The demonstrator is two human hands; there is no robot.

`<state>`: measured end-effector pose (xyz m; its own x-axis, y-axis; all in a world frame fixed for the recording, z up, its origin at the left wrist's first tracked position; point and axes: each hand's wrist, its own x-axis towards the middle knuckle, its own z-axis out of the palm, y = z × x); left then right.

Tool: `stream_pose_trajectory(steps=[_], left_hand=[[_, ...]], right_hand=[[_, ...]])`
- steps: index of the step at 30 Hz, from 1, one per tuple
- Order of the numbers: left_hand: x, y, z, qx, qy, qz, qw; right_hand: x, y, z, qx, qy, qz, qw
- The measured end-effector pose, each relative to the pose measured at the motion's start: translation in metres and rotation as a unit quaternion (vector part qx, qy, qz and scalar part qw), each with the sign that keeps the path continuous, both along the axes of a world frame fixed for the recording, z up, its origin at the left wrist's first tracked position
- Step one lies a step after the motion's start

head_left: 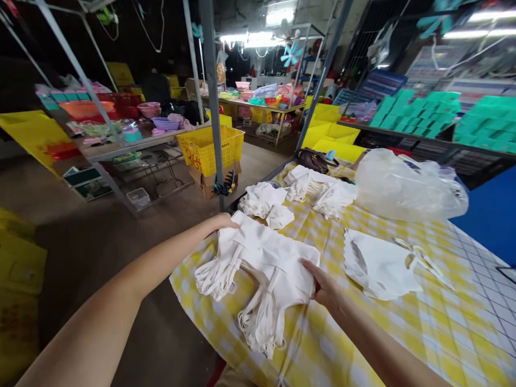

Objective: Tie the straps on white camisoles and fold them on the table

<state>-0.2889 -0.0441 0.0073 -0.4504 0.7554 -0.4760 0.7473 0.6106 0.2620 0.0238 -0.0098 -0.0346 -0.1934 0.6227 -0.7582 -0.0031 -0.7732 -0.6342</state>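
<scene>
On yellow-checked cloth surface [363,344], left hand [223,221] and right hand [324,287] each grip closed on stacked white cotton bags [266,255]; lifting evenly likely keeps layers aligned.

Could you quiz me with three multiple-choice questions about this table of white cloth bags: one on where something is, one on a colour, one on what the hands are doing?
1. Where does the clear plastic bag lie?
A. on the far right part of the table
B. on the floor
C. inside the yellow crate

2. What colours is the checked tablecloth?
A. red and black
B. yellow and white
C. plain blue

3. What are the left hand and right hand doing?
A. both hanging free
B. both gripping the stack of white cloth bags
C. one holds scissors

Answers:
A, it rests on the table beyond the single flat bag.
B, its squares show yellow and white.
B, each hand clasps one edge of the stack.
</scene>
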Motion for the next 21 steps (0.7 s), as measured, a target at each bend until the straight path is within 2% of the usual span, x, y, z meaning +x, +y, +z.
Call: stream_pose_trajectory(steps=[4,8,14,19,21], left_hand=[[-0.001,-0.004,-0.003,0.019,0.015,0.008,1.000],[-0.006,-0.021,-0.005,0.027,0.009,0.009,1.000],[-0.009,-0.044,-0.008,0.015,-0.095,0.024,0.995],[-0.007,-0.039,-0.011,0.147,-0.107,-0.016,0.983],[-0.006,-0.035,-0.015,0.170,-0.120,-0.013,0.978]], right_hand=[[-0.002,-0.005,0.009,-0.020,-0.018,-0.018,0.999],[-0.001,-0.010,0.017,-0.027,-0.003,-0.025,0.999],[0.002,-0.014,0.026,-0.025,-0.003,-0.023,0.999],[0.013,-0.016,0.026,-0.002,-0.006,-0.031,1.000],[0.019,-0.016,0.022,0.008,-0.009,-0.026,1.000]])
